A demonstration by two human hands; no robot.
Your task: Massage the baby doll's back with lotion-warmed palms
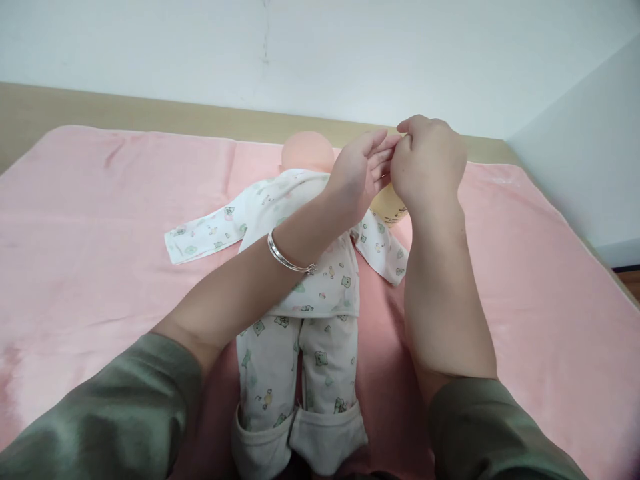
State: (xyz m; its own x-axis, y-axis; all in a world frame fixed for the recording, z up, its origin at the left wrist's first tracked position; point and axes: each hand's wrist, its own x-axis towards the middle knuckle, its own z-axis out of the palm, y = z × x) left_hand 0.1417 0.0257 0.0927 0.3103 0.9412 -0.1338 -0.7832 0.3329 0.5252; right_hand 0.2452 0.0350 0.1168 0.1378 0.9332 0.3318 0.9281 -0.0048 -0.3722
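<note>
A baby doll lies on its back in a white top and matching trousers printed with small green animals. Over its shoulder on the right side, my left hand is open, with the palm turned inward and the fingers lightly cupped. My right hand is curled closed right beside those fingertips, its back towards me, so whatever it may hold is hidden. Below the hands shows part of a yellow object with dark print; most of it is covered. A silver bangle circles my left wrist.
A pink blanket spreads under the doll over a light wooden surface. A white wall rises behind it, with another wall on the right. The doll's trouser cuffs reach the near edge of view.
</note>
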